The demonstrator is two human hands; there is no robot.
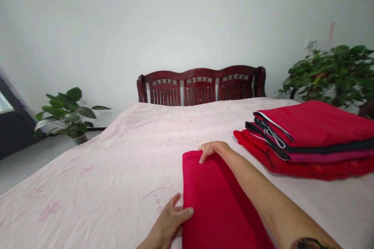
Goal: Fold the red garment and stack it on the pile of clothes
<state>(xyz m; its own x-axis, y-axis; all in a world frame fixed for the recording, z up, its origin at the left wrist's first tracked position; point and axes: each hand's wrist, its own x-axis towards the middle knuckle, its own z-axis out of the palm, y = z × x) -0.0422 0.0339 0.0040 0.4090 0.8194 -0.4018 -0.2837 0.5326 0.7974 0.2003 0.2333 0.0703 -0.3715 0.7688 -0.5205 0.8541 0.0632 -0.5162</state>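
- Head view, the only one we have: we look down our own arms at a folded red cloth (217, 202) lying flat on the pale pink bedsheet (117, 171).
- Its long axis runs away from us, from the bottom edge of the picture up toward the wooden headboard (201, 85), leaning slightly to the left at the far end.
- Our right hand (210, 149) is at the cloth's far end, palm down, fingers curled over that edge and pressing on it; the forearm lies diagonally across the cloth's right side.
- Our left hand (171, 221) is at the near left edge, thumb on top of the red fabric and fingers spread on the sheet beside it. It looks like a light pinch of that edge, though the underside of the fold is hidden, so we can't be sure it grips rather than just rests.
- So the cloth lies between the hands: the right at the far end, the left at the near side, the left hand closer to our body.
- Beyond and to the right of the right hand, apart from the cloth, sits a stack of folded clothes (309, 140), red pieces with a dark one between them.
- Further off, a leafy plant (68, 113) stands left of the left hand, and another plant (336, 72) behind the stack.
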